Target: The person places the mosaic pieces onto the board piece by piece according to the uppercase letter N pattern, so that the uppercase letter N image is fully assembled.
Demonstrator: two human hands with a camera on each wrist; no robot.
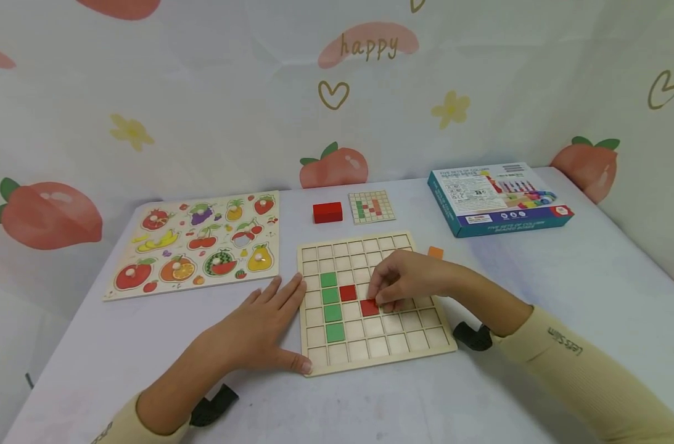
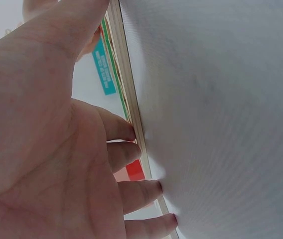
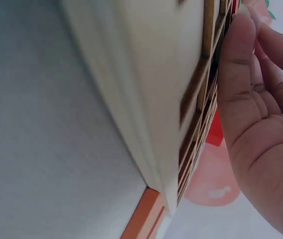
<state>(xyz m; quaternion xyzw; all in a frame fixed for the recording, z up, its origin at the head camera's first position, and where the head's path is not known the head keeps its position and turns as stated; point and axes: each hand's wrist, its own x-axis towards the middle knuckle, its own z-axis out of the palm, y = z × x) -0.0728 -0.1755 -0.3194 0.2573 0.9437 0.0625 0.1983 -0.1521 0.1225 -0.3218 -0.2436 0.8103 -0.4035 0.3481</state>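
Note:
A wooden grid board [image 1: 370, 365] lies flat on the table. Four green square tiles would be a column, so several green tiles [image 1: 333, 313] fill one column near its left side. One red tile [image 1: 348, 293] sits in a cell to their right. My left hand [image 1: 259, 330] rests along the board's left edge, fingers spread and straight, thumb at the near corner. Over the middle of the board, my right hand [image 1: 406, 277] pinches a second red tile [image 1: 369, 308] at its upper right corner, thumb and fingertips together. In the right wrist view the fingertips hide most of that tile.
Behind the board are a red block [image 1: 328, 213] and a small pattern card [image 1: 372, 206] with green and red squares. An orange piece [image 1: 435, 253] lies by the right edge. A fruit puzzle board [image 1: 198, 246] is at left, a blue box [image 1: 497, 200] at back right.

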